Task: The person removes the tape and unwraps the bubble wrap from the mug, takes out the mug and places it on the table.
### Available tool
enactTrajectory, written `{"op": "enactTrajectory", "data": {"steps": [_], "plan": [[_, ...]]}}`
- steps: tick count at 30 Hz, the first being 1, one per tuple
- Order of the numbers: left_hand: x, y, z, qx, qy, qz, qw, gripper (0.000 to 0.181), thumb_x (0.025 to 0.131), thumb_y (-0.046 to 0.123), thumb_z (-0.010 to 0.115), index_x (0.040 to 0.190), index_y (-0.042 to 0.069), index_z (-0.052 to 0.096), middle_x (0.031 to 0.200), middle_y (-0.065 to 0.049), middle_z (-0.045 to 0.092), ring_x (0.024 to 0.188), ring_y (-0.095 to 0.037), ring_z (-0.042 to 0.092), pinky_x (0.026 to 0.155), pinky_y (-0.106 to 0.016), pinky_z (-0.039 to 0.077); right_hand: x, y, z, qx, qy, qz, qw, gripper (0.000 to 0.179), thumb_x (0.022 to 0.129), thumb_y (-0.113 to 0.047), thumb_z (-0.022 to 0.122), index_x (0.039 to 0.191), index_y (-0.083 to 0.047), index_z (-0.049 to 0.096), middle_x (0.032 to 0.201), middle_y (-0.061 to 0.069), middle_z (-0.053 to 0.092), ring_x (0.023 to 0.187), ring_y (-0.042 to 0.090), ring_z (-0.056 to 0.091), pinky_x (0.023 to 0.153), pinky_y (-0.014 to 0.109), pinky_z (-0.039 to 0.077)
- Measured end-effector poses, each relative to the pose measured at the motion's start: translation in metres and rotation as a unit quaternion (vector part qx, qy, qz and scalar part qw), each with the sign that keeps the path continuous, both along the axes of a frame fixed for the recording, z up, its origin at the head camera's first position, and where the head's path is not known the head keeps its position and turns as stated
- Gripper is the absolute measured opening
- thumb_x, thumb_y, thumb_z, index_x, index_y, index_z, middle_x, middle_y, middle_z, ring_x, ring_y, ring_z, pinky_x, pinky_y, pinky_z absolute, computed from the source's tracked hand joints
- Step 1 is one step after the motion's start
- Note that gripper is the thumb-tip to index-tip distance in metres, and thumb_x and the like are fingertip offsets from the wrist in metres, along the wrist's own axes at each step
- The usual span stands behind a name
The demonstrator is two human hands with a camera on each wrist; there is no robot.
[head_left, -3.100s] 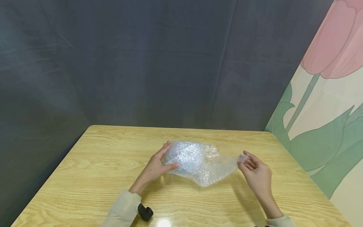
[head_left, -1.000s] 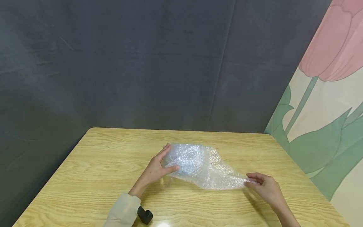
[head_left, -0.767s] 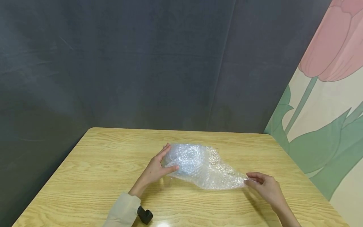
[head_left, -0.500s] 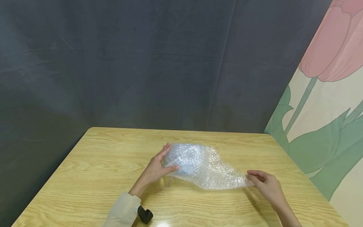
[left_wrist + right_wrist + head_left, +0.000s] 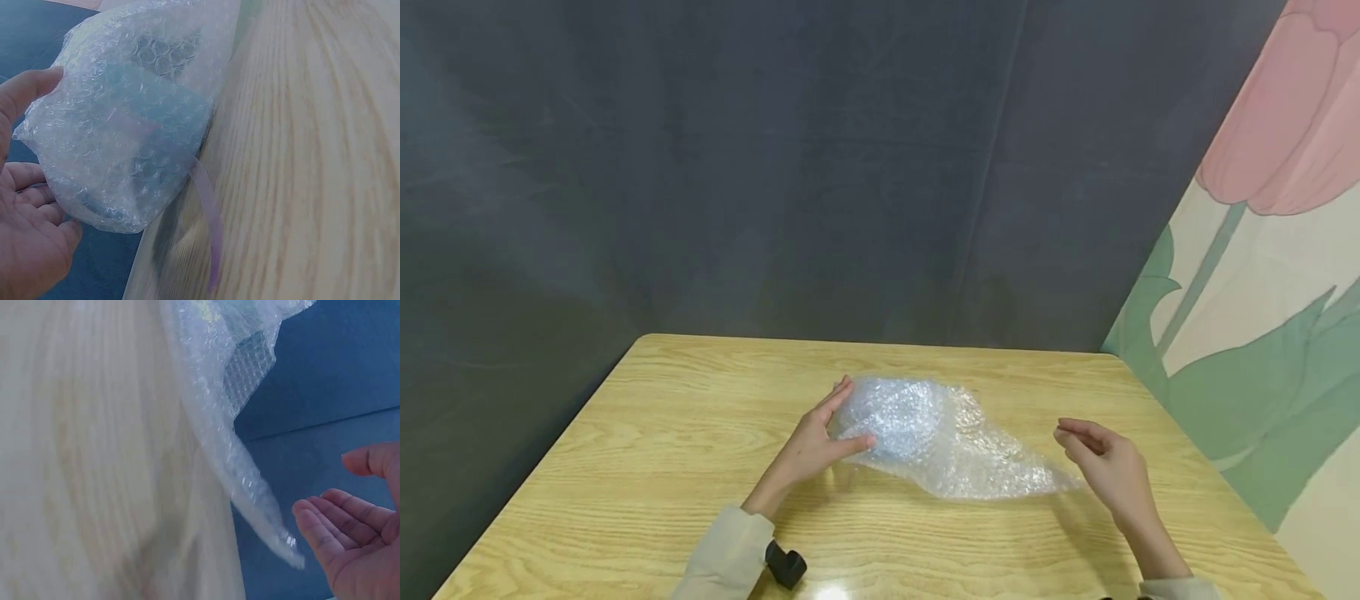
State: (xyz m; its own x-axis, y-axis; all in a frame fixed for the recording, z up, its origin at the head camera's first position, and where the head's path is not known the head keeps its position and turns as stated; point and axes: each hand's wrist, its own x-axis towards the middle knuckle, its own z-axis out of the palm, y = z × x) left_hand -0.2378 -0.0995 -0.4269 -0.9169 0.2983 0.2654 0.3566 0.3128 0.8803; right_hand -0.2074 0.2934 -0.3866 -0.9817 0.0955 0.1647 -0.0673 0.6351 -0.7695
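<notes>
A bundle in clear bubble wrap sits on the wooden table, with something pale bluish showing through the layers. My left hand holds its left end, thumb on the near side and fingers around the far side. From the bundle a loose tail of bubble wrap stretches right and narrows to a point. Just beyond that tip my right hand is raised, holding nothing; in the right wrist view its thumb and fingers stand apart beside the tail. A thin pinkish translucent strip hangs from the bundle's underside in the left wrist view.
The wood-grain table ends at a dark grey curtain behind it. On the right is a wall painted with a pink tulip and green leaves. A black wrist camera mount sticks out by the left sleeve.
The right hand first drew the tail of bubble wrap right and toward me, then let it go and lifted slightly away. The left hand has stayed on the bundle.
</notes>
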Motion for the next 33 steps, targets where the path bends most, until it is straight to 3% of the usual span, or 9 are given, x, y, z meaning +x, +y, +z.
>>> {"op": "enactTrajectory", "data": {"steps": [11,18,25,28,33], "plan": [[-0.001,-0.002,0.001,-0.001,0.001,-0.003,1.0,0.092,0.082,0.037,0.079,0.153,0.011,0.028,0.159,0.001,0.016,0.145,-0.019,0.012,0.113,-0.048,0.019,-0.018,-0.035,0.013,-0.025,0.11,0.055,0.9921,0.035,0.097,-0.028,0.061,0.122,-0.003,0.065,0.114,0.013,0.067,0.091,-0.005,0.061,0.075,0.012,0.05],[-0.001,-0.004,0.001,0.011,0.002,-0.01,0.9999,0.089,0.082,0.033,0.079,0.153,0.013,0.03,0.159,0.002,0.016,0.145,-0.021,0.012,0.113,-0.049,0.019,-0.027,-0.058,0.022,-0.047,0.129,0.083,0.987,0.033,0.095,-0.023,0.065,0.121,-0.002,0.066,0.113,0.013,0.068,0.093,-0.003,0.063,0.078,0.011,0.049],[-0.003,-0.005,0.0,0.031,0.009,-0.019,0.9993,0.067,0.093,0.022,0.067,0.15,0.009,0.034,0.158,-0.001,0.017,0.146,-0.022,0.011,0.114,-0.046,0.017,-0.035,-0.07,0.024,-0.068,0.146,0.111,0.9806,0.031,0.094,-0.017,0.066,0.121,-0.001,0.066,0.115,0.013,0.067,0.095,-0.001,0.063,0.079,0.012,0.049],[-0.002,-0.004,0.005,0.043,0.011,-0.019,0.9988,0.06,0.097,0.015,0.061,0.149,0.004,0.035,0.158,-0.006,0.017,0.145,-0.025,0.01,0.114,-0.046,0.016,-0.036,-0.075,0.026,-0.078,0.154,0.126,0.9769,0.03,0.094,-0.016,0.066,0.12,0.0,0.066,0.114,0.013,0.068,0.095,0.0,0.063,0.08,0.013,0.05],[0.009,-0.003,0.025,0.055,-0.001,-0.026,0.9982,0.056,0.099,0.012,0.058,0.148,0.0,0.034,0.157,-0.01,0.017,0.145,-0.027,0.01,0.114,-0.048,0.017,-0.034,-0.084,0.026,-0.104,0.149,0.182,0.9664,0.027,0.094,-0.013,0.066,0.117,0.0,0.067,0.112,0.014,0.068,0.095,0.007,0.066,0.079,0.019,0.053]]}}
